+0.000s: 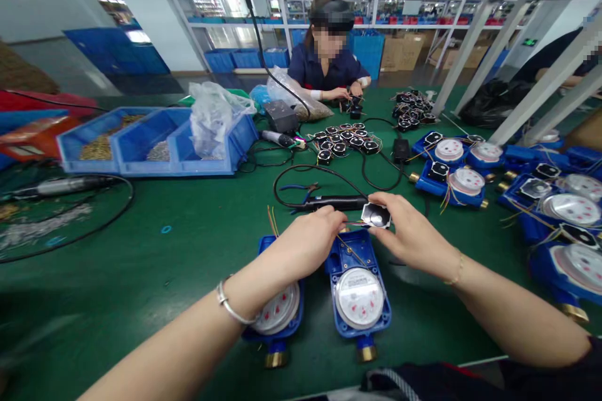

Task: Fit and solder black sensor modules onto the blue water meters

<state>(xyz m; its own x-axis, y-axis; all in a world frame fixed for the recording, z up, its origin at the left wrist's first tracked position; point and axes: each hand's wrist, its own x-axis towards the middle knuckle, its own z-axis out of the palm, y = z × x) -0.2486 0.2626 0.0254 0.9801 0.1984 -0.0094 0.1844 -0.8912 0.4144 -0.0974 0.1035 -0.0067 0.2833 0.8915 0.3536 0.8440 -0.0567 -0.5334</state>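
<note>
My right hand [404, 225] grips a small black module with a pale rim [376, 215] between thumb and fingers. Thin coloured wires run from that module to my left hand [320, 232], whose fingers are pinched on them. Just below both hands lies a blue water meter [360, 297] with a round white dial, its upper compartment uncovered and a brass fitting at its near end. A second blue water meter [277, 310] rests to its left, partly hidden by my left forearm, with wires sticking up from its top.
Blue bins [179, 156] of small metal parts stand at the left, near an electric screwdriver [75, 185]. Beyond my hands lie a black screwdriver [336, 202], pliers [301, 187] and a pile of black modules [345, 138]. More meters [571, 208] fill the right side. A co-worker [327, 62] sits opposite.
</note>
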